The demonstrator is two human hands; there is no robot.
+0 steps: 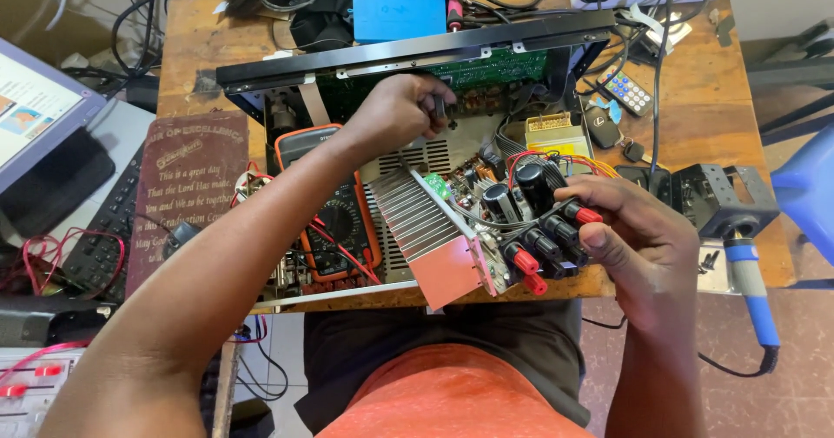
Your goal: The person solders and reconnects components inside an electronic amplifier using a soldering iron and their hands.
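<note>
The right grip [630, 229] is curled around the end of a circuit board assembly [495, 229], fingers pressed against its row of red and black terminal posts [543, 251], the wrist bent inward and the forearm rising from the lower right. That assembly, with a finned aluminium heat sink [417, 216] and dark capacitors [517, 195], sits tilted at the near edge of an opened amplifier chassis [408, 56] on the wooden tabletop [721, 82]. The left grip [395, 112] is clenched on a small dark tool [440, 106] deep inside the chassis, arm stretched diagonally across an orange multimeter [334, 221]. A blue-handled soldering iron [751, 290] lies off to the right.
</note>
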